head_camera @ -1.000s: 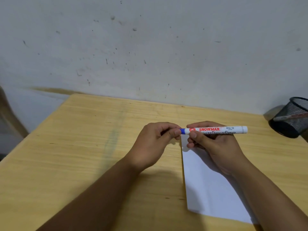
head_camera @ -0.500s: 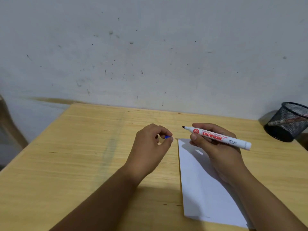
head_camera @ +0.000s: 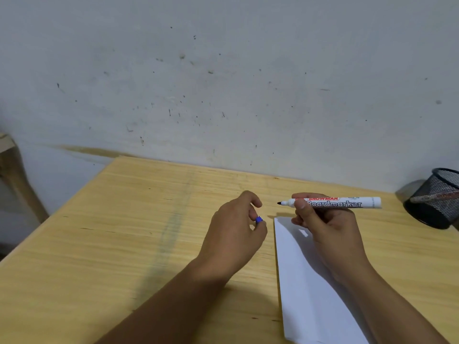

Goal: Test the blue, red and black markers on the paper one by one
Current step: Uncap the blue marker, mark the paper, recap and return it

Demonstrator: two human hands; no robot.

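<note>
My right hand point(head_camera: 325, 232) grips a white Snowman boardmarker point(head_camera: 340, 202), held level above the table with its uncapped dark tip pointing left. My left hand point(head_camera: 233, 234) is curled around the marker's small blue cap point(head_camera: 259, 219), of which only an end shows between the fingers. A white sheet of paper point(head_camera: 305, 289) lies on the wooden table point(head_camera: 124, 232) under my right hand and forearm. The tip is above the table, just past the paper's far left corner, not touching it. No marks show on the paper.
A black mesh pen holder point(head_camera: 437, 197) lies tipped on the table at the far right, with something reddish inside. A grey, speckled wall rises right behind the table. The table's left edge runs diagonally; a wooden piece point(head_camera: 15, 175) stands beyond it.
The cap came off the marker: my left hand pulled it away to the left and lowered. My right hand swung the bare-tipped marker back to level.
</note>
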